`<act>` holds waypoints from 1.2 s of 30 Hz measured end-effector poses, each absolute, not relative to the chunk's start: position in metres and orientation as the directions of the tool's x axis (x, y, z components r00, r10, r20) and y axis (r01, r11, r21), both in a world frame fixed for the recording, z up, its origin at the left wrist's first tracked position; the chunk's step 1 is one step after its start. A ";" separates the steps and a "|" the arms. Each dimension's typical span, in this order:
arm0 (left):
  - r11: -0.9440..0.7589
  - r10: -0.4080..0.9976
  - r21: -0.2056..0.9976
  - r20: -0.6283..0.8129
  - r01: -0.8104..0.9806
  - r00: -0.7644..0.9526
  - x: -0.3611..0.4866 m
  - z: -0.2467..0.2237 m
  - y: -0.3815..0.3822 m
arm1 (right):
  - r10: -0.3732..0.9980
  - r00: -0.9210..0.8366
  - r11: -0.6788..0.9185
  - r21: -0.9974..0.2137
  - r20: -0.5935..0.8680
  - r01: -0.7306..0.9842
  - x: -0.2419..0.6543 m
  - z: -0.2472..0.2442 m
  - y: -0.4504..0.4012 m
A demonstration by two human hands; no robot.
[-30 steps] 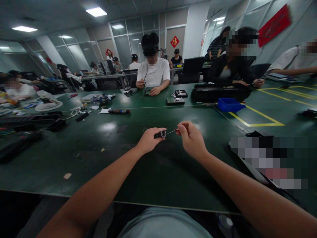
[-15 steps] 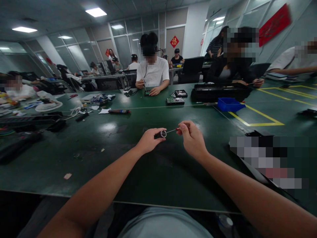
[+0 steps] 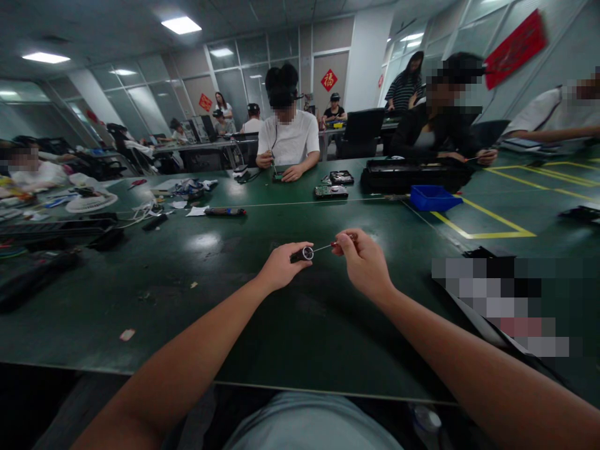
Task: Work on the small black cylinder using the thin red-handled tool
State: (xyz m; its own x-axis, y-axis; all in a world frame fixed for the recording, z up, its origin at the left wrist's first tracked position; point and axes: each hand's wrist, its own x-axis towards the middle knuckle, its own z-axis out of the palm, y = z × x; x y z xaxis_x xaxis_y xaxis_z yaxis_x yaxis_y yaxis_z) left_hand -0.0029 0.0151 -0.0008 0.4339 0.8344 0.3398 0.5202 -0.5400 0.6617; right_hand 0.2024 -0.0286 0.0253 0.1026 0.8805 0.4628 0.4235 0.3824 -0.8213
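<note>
Pinching slim metal screwdriver (image 3: 328, 246), round black cylinder (image 3: 302, 254)

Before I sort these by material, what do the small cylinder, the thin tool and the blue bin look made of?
The small cylinder in the left hand: dark body, probably plastic or painted metal, with a shiny silvery ring on its end.
The thin tool in the right hand: bare metal shaft, thin and glinting; its red handle looks plastic.
The blue bin: moulded plastic, even matt colour.
</note>
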 end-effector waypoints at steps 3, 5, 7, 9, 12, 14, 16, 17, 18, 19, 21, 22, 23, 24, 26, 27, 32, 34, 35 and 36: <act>-0.546 0.831 0.662 0.351 0.514 0.431 -0.004 -0.001 0.015 | 0.886 0.106 0.378 -0.835 0.452 0.399 0.202 0.025 -0.028; -0.546 0.831 0.663 0.350 0.513 0.433 -0.004 -0.002 0.015 | 0.889 0.140 0.358 -0.851 0.437 0.385 0.202 0.024 -0.027; -0.547 0.829 0.664 0.348 0.510 0.437 -0.003 -0.001 0.015 | 0.894 0.176 0.326 -0.867 0.413 0.376 0.202 0.022 -0.025; -0.554 0.824 0.661 0.349 0.506 0.447 -0.003 -0.001 0.015 | 0.898 0.192 0.306 -0.876 0.396 0.373 0.203 0.021 -0.024; -0.560 0.819 0.656 0.348 0.506 0.455 -0.003 -0.002 0.016 | 0.900 0.181 0.304 -0.868 0.397 0.392 0.204 0.023 -0.025; -0.562 0.818 0.652 0.349 0.508 0.457 -0.004 -0.003 0.016 | 0.902 0.160 0.297 -0.846 0.400 0.443 0.205 0.027 -0.027; -0.569 0.814 0.646 0.355 0.509 0.460 -0.004 -0.004 0.016 | 0.902 0.150 0.284 -0.817 0.406 0.502 0.206 0.030 -0.028; -0.572 0.812 0.643 0.359 0.509 0.460 -0.004 -0.004 0.016 | 0.900 0.148 0.283 -0.806 0.411 0.520 0.206 0.031 -0.029; -0.575 0.810 0.640 0.361 0.509 0.462 -0.004 -0.005 0.016 | 0.897 0.144 0.289 -0.800 0.419 0.526 0.206 0.032 -0.029; -0.577 0.809 0.638 0.361 0.510 0.464 -0.004 -0.005 0.017 | 0.894 0.132 0.302 -0.795 0.428 0.526 0.206 0.032 -0.029; -0.577 0.809 0.634 0.359 0.514 0.466 -0.004 -0.006 0.018 | 0.886 0.088 0.352 -0.783 0.456 0.513 0.205 0.030 -0.029; -0.575 0.811 0.633 0.358 0.519 0.462 -0.004 -0.006 0.018 | 0.878 0.060 0.384 -0.773 0.475 0.505 0.205 0.028 -0.029; -0.570 0.815 0.632 0.358 0.525 0.455 -0.004 -0.007 0.019 | 0.870 0.031 0.414 -0.762 0.493 0.498 0.204 0.027 -0.029; -0.565 0.820 0.632 0.359 0.531 0.445 -0.005 -0.007 0.019 | 0.862 0.004 0.439 -0.749 0.508 0.496 0.204 0.026 -0.029; -0.559 0.826 0.631 0.364 0.538 0.430 -0.006 -0.008 0.020 | 0.857 -0.027 0.456 -0.734 0.514 0.502 0.204 0.025 -0.030; -0.559 0.826 0.632 0.367 0.537 0.428 -0.006 -0.008 0.021 | 0.863 -0.031 0.450 -0.737 0.505 0.505 0.204 0.026 -0.031; -0.565 0.820 0.637 0.361 0.525 0.445 -0.007 -0.007 0.020 | 0.903 0.000 0.365 -0.765 0.430 0.531 0.204 0.028 -0.032; -0.566 0.818 0.636 0.351 0.524 0.456 -0.006 -0.006 0.018 | 0.902 0.023 0.349 -0.760 0.431 0.548 0.204 0.026 -0.030; -0.565 0.818 0.636 0.347 0.526 0.459 -0.006 -0.005 0.018 | 0.900 0.035 0.347 -0.764 0.434 0.544 0.204 0.025 -0.029; -0.563 0.819 0.636 0.344 0.528 0.459 -0.005 -0.004 0.018 | 0.899 0.044 0.348 -0.772 0.436 0.532 0.204 0.024 -0.028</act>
State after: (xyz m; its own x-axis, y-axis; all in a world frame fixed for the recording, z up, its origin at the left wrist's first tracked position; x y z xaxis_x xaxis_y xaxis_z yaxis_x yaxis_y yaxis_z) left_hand -0.0055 0.0176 -0.0045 0.4592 0.8191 0.3439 0.5281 -0.5630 0.6358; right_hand 0.2038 -0.0285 0.0236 0.0442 0.8991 0.4356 0.5321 0.3479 -0.7719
